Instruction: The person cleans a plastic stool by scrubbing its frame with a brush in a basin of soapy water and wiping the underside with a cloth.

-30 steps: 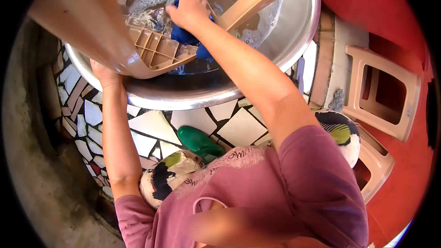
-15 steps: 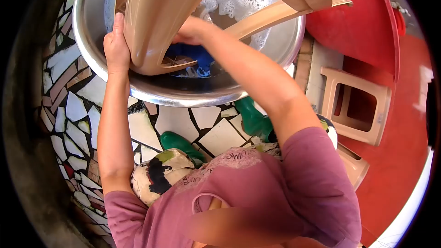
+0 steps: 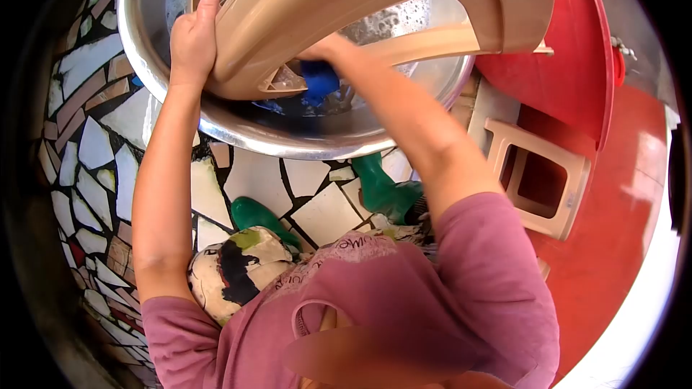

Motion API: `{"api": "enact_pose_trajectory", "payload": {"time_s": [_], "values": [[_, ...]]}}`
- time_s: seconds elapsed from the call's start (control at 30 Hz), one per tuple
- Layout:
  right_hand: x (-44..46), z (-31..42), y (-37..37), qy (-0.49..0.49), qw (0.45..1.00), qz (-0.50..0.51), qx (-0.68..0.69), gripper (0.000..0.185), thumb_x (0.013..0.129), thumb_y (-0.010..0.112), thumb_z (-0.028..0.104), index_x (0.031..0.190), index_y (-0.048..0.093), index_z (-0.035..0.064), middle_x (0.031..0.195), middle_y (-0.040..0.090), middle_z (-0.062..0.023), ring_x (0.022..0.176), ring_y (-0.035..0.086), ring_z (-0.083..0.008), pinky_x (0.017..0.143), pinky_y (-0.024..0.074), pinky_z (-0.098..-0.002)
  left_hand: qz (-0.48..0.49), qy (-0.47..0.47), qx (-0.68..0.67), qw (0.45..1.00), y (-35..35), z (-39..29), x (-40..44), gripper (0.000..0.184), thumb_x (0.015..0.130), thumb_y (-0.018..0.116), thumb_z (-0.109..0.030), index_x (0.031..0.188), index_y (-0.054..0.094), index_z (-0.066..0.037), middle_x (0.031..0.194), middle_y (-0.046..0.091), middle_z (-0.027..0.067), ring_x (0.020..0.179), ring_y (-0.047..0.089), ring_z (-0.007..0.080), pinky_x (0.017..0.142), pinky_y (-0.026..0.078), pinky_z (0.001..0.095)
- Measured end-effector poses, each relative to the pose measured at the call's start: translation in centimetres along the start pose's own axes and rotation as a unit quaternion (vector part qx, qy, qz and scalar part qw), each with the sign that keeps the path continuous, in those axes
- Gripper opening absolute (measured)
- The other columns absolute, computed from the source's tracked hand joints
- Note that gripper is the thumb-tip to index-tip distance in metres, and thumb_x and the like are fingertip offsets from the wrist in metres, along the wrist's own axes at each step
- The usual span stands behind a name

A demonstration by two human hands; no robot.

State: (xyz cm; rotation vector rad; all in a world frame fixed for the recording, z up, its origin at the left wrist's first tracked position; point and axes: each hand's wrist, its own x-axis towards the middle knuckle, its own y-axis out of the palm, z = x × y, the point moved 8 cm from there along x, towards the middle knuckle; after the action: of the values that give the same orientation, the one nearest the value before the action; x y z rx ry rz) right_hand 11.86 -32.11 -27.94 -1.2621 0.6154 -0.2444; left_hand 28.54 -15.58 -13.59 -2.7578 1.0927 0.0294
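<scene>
A beige plastic chair (image 3: 288, 14) is tilted over a wide metal basin (image 3: 252, 145), its lower part inside the rim. My left hand (image 3: 193, 43) is closed around the chair's edge on the left, thumb pointing up. My right hand (image 3: 328, 49) reaches in under the chair's curved frame, its fingers mostly hidden. A wet blue cloth (image 3: 319, 81) bunches right beneath that hand and appears to be held by it. Soapy water (image 3: 389, 21) with white foam shows in the basin behind the chair.
A red round tabletop (image 3: 555, 72) stands on edge at the right. Near it, a beige plastic stool (image 3: 569, 194) lies on the red floor (image 3: 620, 245). Broken-tile paving (image 3: 252, 180) surrounds the basin, with my green boots (image 3: 382, 187) close to its rim.
The chair has tipped further to the right, and its lower left edge has risen slightly. Both hands are a little higher or further right, and the blue cloth has shifted with my right hand.
</scene>
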Motion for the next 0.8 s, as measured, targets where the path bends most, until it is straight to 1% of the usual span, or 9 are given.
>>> {"api": "enact_pose_trajectory", "payload": {"time_s": [0.07,0.13,0.2,0.3,0.37,0.53,0.7,0.77,0.8], "values": [[-1.3,2.0,-0.3,0.025,0.996,-0.086,-0.018,0.046,0.073,0.065,0.027,0.117,0.062,0.0154,0.133,0.043,-0.0276,0.116,0.053,-0.0366,0.096,0.0453,-0.0401,-0.007,0.016,0.024,1.0,-0.2,-0.5,0.1,0.066,0.092,0.049,-0.055,0.074,0.065,0.006,0.059,0.058,0.017,0.059,0.055,0.0232,0.065,0.045,0.0352],[-1.9,3.9,-2.3,-0.02,0.982,-0.176,-0.071,0.038,0.072,0.065,0.025,0.109,0.066,0.0161,0.129,0.048,-0.0274,0.111,0.056,-0.037,0.094,0.0473,-0.0395,-0.016,0.076,0.069,0.995,-0.3,-1.1,-0.1,0.065,0.093,0.047,-0.055,0.075,0.065,0.004,0.062,0.058,0.022,0.058,0.055,0.029,0.065,0.045,0.0382],[-4.2,4.9,-2.6,-0.044,0.982,0.186,0.004,0.022,0.073,0.064,0.017,0.092,0.069,0.0079,0.12,0.055,-0.0278,0.098,0.061,-0.0384,0.085,0.051,-0.0402,-0.025,0.083,0.073,0.994,-0.6,-1.0,-0.1,0.064,0.093,0.047,-0.055,0.074,0.065,0.004,0.06,0.057,0.0209,0.057,0.055,0.0278,0.064,0.045,0.0384],[-8.5,6.9,-8.0,-0.042,0.98,0.197,0.0,0.013,0.074,0.061,0.01,0.082,0.068,0.0031,0.107,0.061,-0.0256,0.088,0.063,-0.0382,0.078,0.0526,-0.0417,-0.041,0.069,0.051,0.995,-1.1,-1.1,0.1,0.063,0.092,0.049,-0.055,0.074,0.065,0.004,0.058,0.055,0.0186,0.057,0.054,0.0246,0.064,0.044,0.0378],[-11.9,8.9,-11.0,-0.158,0.976,0.116,-0.099,0.011,0.073,0.061,0.006,0.08,0.067,0.0015,0.099,0.06,-0.0217,0.086,0.063,-0.0357,0.073,0.0529,-0.0406,-0.049,0.047,0.026,0.997,-1.7,-0.6,0.4,0.063,0.092,0.05,-0.054,0.074,0.065,0.004,0.057,0.054,0.0174,0.057,0.053,0.0226,0.064,0.044,0.0371],[-20.2,9.4,-17.1,-0.248,0.966,0.054,-0.053,0.009,0.067,0.061,0.006,0.075,0.065,0.0031,0.084,0.055,-0.0151,0.081,0.06,-0.0323,0.068,0.0515,-0.0423,-0.069,0.015,-0.004,0.997,-2.2,-0.1,0.5,0.064,0.091,0.052,-0.055,0.076,0.067,0.005,0.059,0.058,0.0113,0.061,0.052,0.0173,0.067,0.045,0.0328],[-23.5,3.3,-16.1,-0.201,0.975,0.099,0.001,0.006,0.066,0.062,0.006,0.071,0.064,0.0058,0.081,0.054,-0.0161,0.078,0.06,-0.0338,0.068,0.0505,-0.0436,-0.053,-0.018,0.039,0.998,-3.1,1.3,1.1,0.061,0.091,0.052,-0.055,0.082,0.069,0.003,0.068,0.064,0.0102,0.067,0.056,0.0158,0.07,0.046,0.0298],[-22.5,-1.4,-13.9,-0.125,0.985,0.107,0.059,0.004,0.067,0.063,0.008,0.069,0.066,0.0065,0.086,0.059,-0.0184,0.076,0.061,-0.0381,0.072,0.0509,-0.0425,-0.053,-0.039,0.092,0.994,-3.6,1.6,1.6,0.06,0.092,0.052,-0.054,0.087,0.07,0.002,0.073,0.066,0.0102,0.069,0.058,0.0151,0.071,0.046,0.0288],[-20.7,-4.9,-12.3,-0.079,0.984,0.145,0.067,0.013,0.067,0.064,0.008,0.08,0.068,0.0087,0.092,0.059,-0.0199,0.082,0.06,-0.0397,0.075,0.0504,-0.0424,-0.081,-0.016,0.071,0.994,-4.0,1.0,1.7,0.056,0.092,0.053,-0.051,0.09,0.069,0.003,0.077,0.067,0.0093,0.071,0.058,0.0146,0.071,0.046,0.0284]]}}
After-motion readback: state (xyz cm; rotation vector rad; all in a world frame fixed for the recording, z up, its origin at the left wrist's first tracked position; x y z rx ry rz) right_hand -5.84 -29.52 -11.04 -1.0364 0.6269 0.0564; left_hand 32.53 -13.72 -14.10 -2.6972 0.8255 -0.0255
